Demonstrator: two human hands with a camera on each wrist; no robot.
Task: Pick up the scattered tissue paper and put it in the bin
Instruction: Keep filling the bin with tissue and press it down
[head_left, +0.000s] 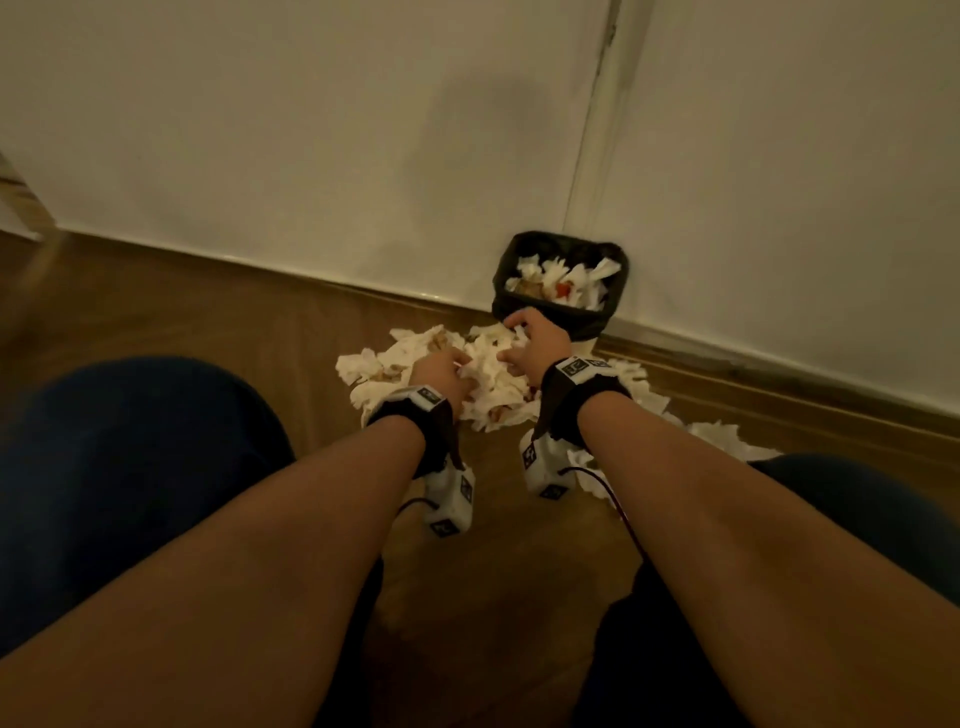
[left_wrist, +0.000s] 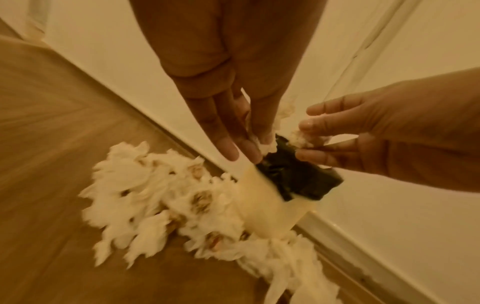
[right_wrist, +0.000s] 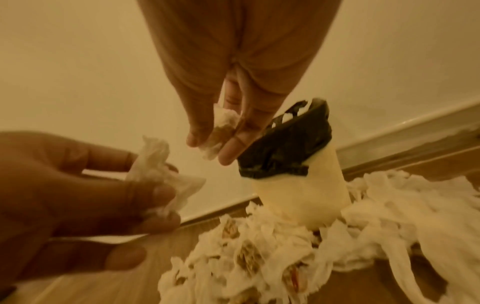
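A heap of crumpled white tissue paper (head_left: 493, 387) lies on the wooden floor in front of a small cream bin (head_left: 561, 283) with a black liner, which stands against the wall and holds tissue. Both hands are low over the heap. My left hand (head_left: 441, 371) holds a scrunched piece of tissue (right_wrist: 158, 174) in its curled fingers. My right hand (head_left: 530, 340), just before the bin's near rim, pinches a small wad (right_wrist: 223, 127) between thumb and fingers. In the left wrist view the left hand (left_wrist: 244, 152) hangs above the bin (left_wrist: 270, 205), with tissue behind its fingertips.
More tissue (head_left: 717, 436) trails to the right along the skirting board (head_left: 779, 374). The white wall (head_left: 311, 130) rises right behind the bin. My knees (head_left: 119, 467) flank the arms on both sides. Bare wooden floor (head_left: 493, 571) lies between them.
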